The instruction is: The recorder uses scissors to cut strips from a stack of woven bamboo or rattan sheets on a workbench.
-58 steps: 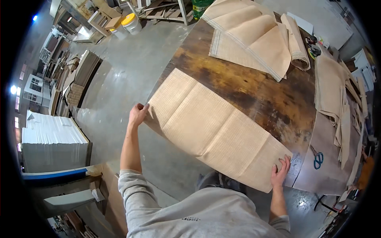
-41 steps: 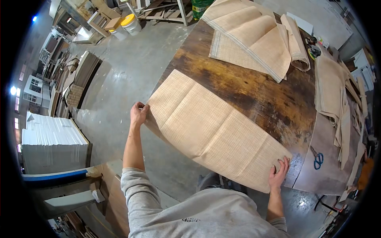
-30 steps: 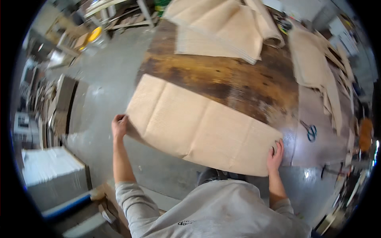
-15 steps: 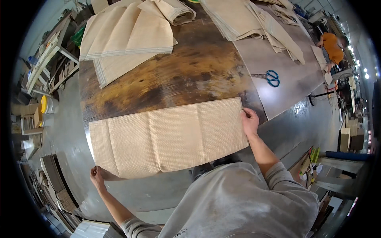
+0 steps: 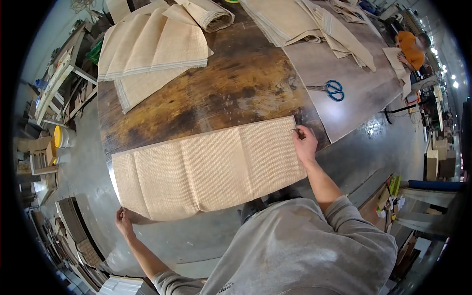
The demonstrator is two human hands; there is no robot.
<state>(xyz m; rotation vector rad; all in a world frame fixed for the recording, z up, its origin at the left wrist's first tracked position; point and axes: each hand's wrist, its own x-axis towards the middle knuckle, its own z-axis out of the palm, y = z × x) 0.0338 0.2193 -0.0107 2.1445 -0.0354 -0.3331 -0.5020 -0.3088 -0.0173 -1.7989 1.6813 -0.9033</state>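
Note:
A beige woven cloth panel [image 5: 211, 172] with several upright creases lies along the near edge of the dark-stained table [image 5: 236, 88]. Its lower side hangs past that edge towards my body. At the panel's near left corner, my left hand [image 5: 125, 223] is closed, pinching the cloth between thumb and fingers. My right hand [image 5: 305, 143] is closed on the right edge, close to the far right corner, with thumb and fingertips together at the cloth. The scissors [image 5: 334, 90] with blue handles rest on the greyish right part of the table, beyond my right hand.
More beige cloth pieces [image 5: 162, 44] lie at the far left, beside a rolled cloth [image 5: 216, 17]. Further folded cloth [image 5: 290, 22] lies at the far right. Another person [image 5: 412, 49] in orange works beyond the right side. A white bucket [image 5: 64, 136] stands on the floor at left.
My right hand has shifted slightly left and up along the cloth's right edge. My left hand stays at the near left corner. The view has turned slightly.

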